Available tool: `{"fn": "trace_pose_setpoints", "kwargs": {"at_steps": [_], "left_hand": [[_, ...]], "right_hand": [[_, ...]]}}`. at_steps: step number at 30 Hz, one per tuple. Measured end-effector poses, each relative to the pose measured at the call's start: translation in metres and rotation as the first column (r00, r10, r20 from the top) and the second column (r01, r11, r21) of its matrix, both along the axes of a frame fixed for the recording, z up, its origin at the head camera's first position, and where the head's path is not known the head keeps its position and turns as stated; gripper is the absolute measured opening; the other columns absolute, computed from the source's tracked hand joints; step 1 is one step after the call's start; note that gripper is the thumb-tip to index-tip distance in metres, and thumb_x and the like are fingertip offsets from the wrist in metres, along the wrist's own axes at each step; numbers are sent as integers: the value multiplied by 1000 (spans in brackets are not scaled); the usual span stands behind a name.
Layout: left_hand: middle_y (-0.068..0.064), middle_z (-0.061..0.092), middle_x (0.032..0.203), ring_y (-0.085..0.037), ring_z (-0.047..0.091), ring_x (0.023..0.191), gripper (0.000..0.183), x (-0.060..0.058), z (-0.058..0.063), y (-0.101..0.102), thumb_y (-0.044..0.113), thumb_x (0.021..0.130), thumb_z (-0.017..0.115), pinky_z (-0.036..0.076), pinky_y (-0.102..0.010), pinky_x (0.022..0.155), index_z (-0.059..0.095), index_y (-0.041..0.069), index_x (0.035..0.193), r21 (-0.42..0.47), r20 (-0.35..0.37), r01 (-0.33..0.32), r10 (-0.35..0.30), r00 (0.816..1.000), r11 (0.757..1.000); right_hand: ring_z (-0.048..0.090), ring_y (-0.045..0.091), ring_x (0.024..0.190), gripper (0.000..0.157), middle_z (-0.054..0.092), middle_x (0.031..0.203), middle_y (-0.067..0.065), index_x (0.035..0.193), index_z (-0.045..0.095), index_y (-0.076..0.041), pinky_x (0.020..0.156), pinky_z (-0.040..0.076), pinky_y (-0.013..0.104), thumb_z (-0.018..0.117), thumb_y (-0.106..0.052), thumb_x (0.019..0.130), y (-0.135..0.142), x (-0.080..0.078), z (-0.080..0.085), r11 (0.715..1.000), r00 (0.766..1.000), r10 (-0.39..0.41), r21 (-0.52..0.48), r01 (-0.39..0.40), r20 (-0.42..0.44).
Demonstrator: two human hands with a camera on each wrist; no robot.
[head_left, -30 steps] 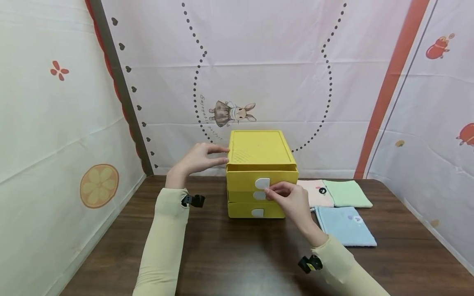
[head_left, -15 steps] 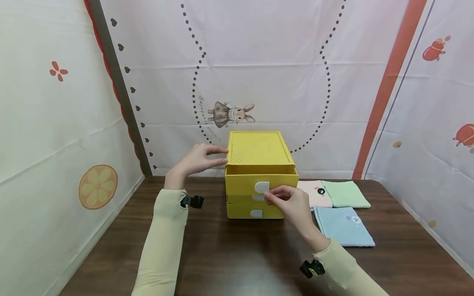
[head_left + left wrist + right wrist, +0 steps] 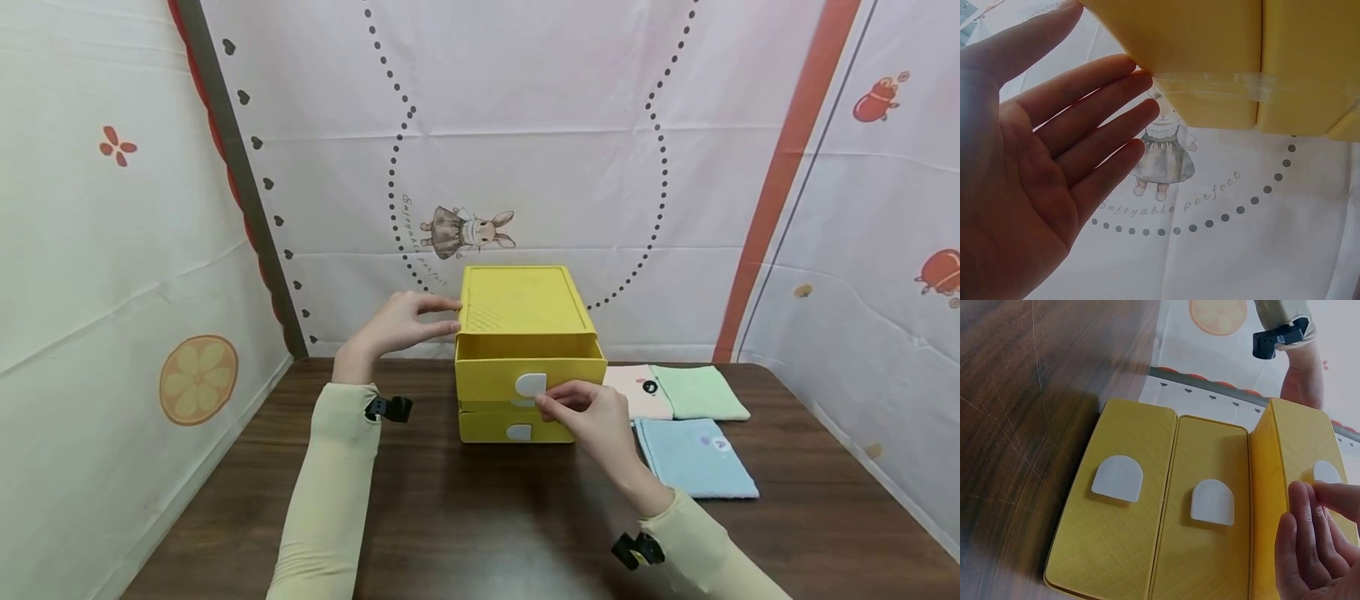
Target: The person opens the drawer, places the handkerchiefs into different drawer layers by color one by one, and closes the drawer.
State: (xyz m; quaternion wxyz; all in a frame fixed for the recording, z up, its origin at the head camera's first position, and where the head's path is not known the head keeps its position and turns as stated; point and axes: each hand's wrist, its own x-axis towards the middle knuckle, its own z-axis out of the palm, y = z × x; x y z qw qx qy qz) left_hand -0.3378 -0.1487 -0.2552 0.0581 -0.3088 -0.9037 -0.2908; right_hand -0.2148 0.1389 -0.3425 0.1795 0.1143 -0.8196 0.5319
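Brown table point(image 3: 450, 525) — right grip point(image 3: 600, 421) pinches top white tab point(image 3: 531, 384); left grip point(image 3: 400, 322) — spread — touches yellow cabinet point(image 3: 522, 298).

Drawer unit point(image 3: 525, 367) by bench back edge: yellow throughout. Diamond crosshatch on drawer fronts point(image 3: 1132, 428), small hatched patch on lid point(image 3: 528, 292). 3 tabs, all plain white, incl. top tab point(image 3: 531, 384).
Bench point(image 3: 450, 517): dark brown wood grain, pale scratch lines.
Toward back right corner: plain mint green cloth point(image 3: 701, 393); pink cloth point(image 3: 632, 393) with round black mark. Nearer right edge: light blue cloth point(image 3: 693, 467), purple/white motif.
Sleeves point(image 3: 322, 492) pale yellow, wrist straps point(image 3: 388, 408) black.
Beyond back edge, backdrop point(image 3: 562, 167): whitish-pink, grey dotted curves, rabbit print point(image 3: 450, 232) in grey-brown skirt. Left: red-scalloped grey band point(image 3: 246, 181), orange slice print point(image 3: 198, 380). Right: orange-red stripe point(image 3: 783, 175).
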Motion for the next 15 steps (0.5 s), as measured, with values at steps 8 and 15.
{"fn": "trace_pose_setpoints", "kwargs": {"at_steps": [8, 15], "left_hand": [[0, 60, 130, -21, 54, 123, 48, 1, -1, 0, 51, 87, 63, 44, -45, 102, 62, 24, 127, -9, -3, 3, -3, 1000, 1000], [-2, 60, 131, -23, 53, 124, 51, -1, 0, -1, 52, 86, 62, 43, -46, 102, 61, 23, 127, -5, 10, 4, -4, 1000, 1000]], "right_hand": [[70, 14, 67, 16, 73, 73, 6, 83, 74, -7, 59, 53, 21, 75, -23, 81, -3, 14, 8, 1000, 1000, 10, 20, -10, -9], [71, 27, 70, 12, 72, 74, 13, 83, 73, -1, 61, 54, 20, 74, -12, 82, -10, 36, 28, 1000, 1000, 2, 20, -3, 9]]}}
